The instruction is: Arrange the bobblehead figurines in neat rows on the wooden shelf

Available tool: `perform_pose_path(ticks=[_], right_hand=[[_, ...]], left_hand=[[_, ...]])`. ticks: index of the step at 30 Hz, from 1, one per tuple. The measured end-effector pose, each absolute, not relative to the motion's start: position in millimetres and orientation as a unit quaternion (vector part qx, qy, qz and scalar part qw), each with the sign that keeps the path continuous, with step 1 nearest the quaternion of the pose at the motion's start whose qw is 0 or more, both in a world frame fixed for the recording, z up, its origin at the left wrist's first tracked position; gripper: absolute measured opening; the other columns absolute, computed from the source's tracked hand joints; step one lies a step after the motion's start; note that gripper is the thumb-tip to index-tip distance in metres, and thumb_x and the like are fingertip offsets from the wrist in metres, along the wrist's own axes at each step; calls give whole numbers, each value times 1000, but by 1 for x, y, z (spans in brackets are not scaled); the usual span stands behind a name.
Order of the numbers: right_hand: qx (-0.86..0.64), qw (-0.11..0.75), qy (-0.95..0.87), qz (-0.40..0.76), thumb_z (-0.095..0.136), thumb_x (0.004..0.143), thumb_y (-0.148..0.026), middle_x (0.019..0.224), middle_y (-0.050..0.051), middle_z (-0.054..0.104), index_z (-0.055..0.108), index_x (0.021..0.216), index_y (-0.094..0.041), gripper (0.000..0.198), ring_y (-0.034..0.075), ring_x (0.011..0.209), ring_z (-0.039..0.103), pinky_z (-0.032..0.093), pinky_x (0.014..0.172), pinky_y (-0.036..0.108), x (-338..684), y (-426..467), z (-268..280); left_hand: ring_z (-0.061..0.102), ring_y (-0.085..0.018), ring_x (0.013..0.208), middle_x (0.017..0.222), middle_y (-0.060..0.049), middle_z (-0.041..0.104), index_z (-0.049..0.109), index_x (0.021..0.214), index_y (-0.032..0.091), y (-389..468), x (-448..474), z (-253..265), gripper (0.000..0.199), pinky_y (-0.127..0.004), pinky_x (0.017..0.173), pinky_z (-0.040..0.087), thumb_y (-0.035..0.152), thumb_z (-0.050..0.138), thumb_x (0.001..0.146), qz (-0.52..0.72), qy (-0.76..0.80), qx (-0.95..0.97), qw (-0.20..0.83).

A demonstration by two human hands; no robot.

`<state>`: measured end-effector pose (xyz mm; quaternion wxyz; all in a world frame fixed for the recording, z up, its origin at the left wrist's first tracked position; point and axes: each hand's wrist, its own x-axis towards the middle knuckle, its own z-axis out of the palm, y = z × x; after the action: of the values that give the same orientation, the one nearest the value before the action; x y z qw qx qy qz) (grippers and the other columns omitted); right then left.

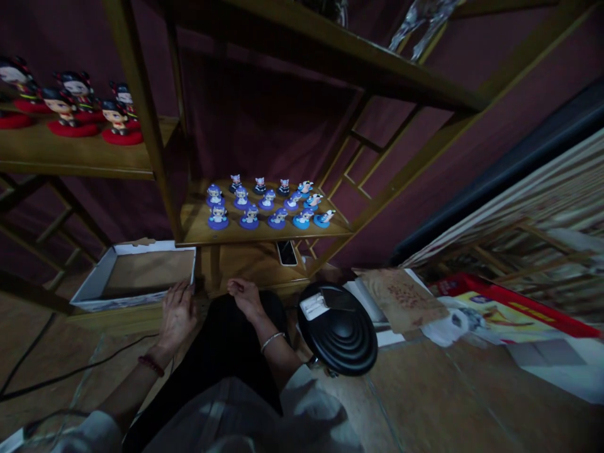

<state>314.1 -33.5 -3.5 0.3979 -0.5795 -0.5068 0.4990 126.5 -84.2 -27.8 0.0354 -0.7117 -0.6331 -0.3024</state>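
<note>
My left hand (pixel 178 311) lies at the front right corner of a shallow white cardboard box (pixel 194 267), its fingers stretched out against the rim. The box's brown inside shows no objects. Over my knee, my right hand (pixel 244 297) is curled closed, and whatever may be inside the fingers is hidden. In front of the hands, a wooden shelf (pixel 226 237) carries rows of small figurines: purple ones (pixel 249 217), blue-based ones (pixel 303 218) and dark-based ones (pixel 260 185) at the back.
More figurines on red bases (pixel 121 131) stand on the upper left shelf. A phone (pixel 286 253) lies on the lower board. Right of my knee is a round black object (pixel 344 336), with a brown paper bag (pixel 401 299) and red box (pixel 557 314) beyond. Black cables (pixel 80 372) cross the floor.
</note>
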Motion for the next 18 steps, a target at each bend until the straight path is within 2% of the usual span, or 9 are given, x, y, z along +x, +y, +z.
perform_pose_path(ticks=[9, 18], right_hand=[[-570, 481, -436, 503, 62, 71, -40, 76, 6, 72, 70, 75, -17, 25, 17, 68, 66, 54, 65, 29, 344, -47, -3], [-568, 504, -420, 497, 64, 70, -44, 75, 5, 72, 69, 74, -18, 27, 17, 69, 67, 55, 65, 29, 351, -58, 5]], left_hand=[[44, -33, 122, 124, -19, 56, 55, 115, 10, -87, 132, -28, 41, -52, 104, 33, 21, 39, 78, -298, -642, -706, 26], [43, -35, 122, 124, -21, 55, 56, 113, 9, -87, 133, -29, 41, -52, 103, 32, 22, 41, 77, -279, -647, -709, 22]])
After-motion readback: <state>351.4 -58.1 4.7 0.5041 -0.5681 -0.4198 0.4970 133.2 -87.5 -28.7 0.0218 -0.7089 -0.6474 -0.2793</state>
